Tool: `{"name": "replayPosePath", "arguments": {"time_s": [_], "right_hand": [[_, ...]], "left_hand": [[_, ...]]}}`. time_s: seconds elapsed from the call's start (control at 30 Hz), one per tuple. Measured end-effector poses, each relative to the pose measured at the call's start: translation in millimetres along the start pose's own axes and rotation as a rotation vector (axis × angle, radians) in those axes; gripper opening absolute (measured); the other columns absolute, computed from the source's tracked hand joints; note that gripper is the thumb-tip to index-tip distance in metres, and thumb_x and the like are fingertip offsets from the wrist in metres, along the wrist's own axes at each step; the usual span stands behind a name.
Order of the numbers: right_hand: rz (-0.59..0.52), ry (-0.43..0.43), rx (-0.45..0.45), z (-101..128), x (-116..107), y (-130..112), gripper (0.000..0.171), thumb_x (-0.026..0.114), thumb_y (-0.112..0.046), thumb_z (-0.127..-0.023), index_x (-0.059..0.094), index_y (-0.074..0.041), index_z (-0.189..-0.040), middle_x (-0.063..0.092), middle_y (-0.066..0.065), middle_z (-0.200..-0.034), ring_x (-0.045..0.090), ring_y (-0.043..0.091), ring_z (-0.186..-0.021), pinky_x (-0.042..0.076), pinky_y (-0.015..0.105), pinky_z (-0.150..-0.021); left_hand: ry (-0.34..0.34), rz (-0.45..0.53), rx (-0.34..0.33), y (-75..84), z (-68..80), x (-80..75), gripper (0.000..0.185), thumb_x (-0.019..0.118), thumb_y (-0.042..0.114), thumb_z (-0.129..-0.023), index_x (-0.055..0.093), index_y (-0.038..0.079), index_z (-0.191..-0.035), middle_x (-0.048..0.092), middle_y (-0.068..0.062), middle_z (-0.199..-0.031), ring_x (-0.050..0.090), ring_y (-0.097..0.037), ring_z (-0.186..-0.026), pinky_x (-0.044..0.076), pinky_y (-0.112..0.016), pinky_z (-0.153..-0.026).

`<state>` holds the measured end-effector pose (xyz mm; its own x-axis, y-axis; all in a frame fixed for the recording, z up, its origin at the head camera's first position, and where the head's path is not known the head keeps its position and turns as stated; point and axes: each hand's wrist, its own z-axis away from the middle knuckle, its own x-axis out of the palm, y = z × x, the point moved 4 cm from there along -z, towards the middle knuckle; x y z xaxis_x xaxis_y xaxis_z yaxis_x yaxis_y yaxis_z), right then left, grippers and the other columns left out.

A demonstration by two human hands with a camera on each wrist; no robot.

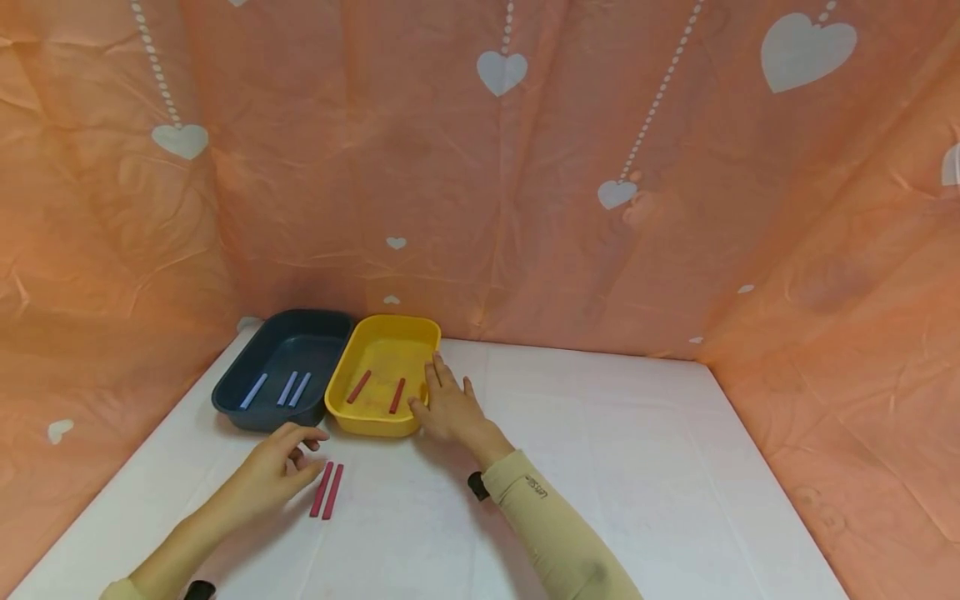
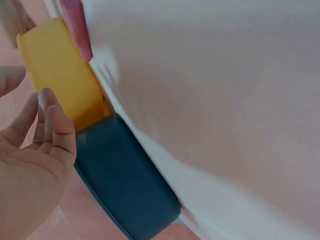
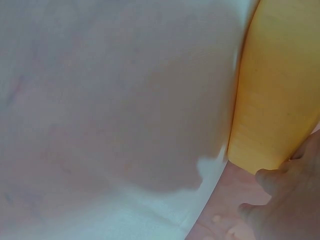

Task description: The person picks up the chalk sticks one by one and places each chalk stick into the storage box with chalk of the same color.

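Across a white-covered tabletop point(image 1: 637, 467), far left: dark-blue plastic tray point(image 1: 258, 419), with yellow plastic tray point(image 1: 375, 427) against its right side. At yellow tray's right rim, right hand point(image 1: 453, 412), spread, apparently empty. Nearer the pair below, left hand point(image 1: 273, 467), grip loosely curled, empty. Just to its right, on tabletop: two slim red sticks point(image 1: 322, 490), long axes running near to far.
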<state>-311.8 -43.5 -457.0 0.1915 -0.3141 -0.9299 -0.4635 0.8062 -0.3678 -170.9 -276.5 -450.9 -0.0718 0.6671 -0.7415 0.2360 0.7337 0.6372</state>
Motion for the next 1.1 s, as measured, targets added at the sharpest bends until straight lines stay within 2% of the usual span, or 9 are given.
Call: {"name": "replayPosePath", "arguments": {"time_s": [0.4,0.83,1.1], "right_hand": [[-0.001,0.004,-0.006,1,-1,1,0.075,0.040,-0.048,-0.109,0.016,-0.005,-0.166,0.002,0.009,-0.175,0.017,0.025,-0.159,0.014,0.058,-0.125],[-0.005,0.000,-0.003,1,-1,0,0.076,0.041,-0.048,-0.109,0.015,-0.006,-0.166,0.002,0.008,-0.175,0.017,0.025,-0.159,0.014,0.058,-0.126],[-0.012,-0.007,-0.002,2,-2,0,0.076,0.042,-0.047,-0.109,0.015,-0.006,-0.166,0.002,0.009,-0.175,0.016,0.025,-0.159,0.013,0.057,-0.126]], "left_hand": [[-0.154,-0.115,-0.021,-0.6,-3.3,14.6,0.034,0.079,0.015,-0.089,0.068,0.006,-0.121,0.054,0.003,-0.097,0.053,-0.011,-0.086,0.052,-0.027,-0.075],[-0.192,-0.178,-0.009,-4.9,-2.3,23.4,0.028,0.078,0.015,-0.089,0.070,0.006,-0.114,0.050,0.004,-0.092,0.049,-0.006,-0.080,0.047,-0.025,-0.069],[-0.201,-0.166,0.010,-6.8,-1.4,22.8,0.029,0.078,0.016,-0.090,0.069,0.006,-0.115,0.052,0.004,-0.093,0.048,-0.005,-0.080,0.048,-0.026,-0.070]]}}
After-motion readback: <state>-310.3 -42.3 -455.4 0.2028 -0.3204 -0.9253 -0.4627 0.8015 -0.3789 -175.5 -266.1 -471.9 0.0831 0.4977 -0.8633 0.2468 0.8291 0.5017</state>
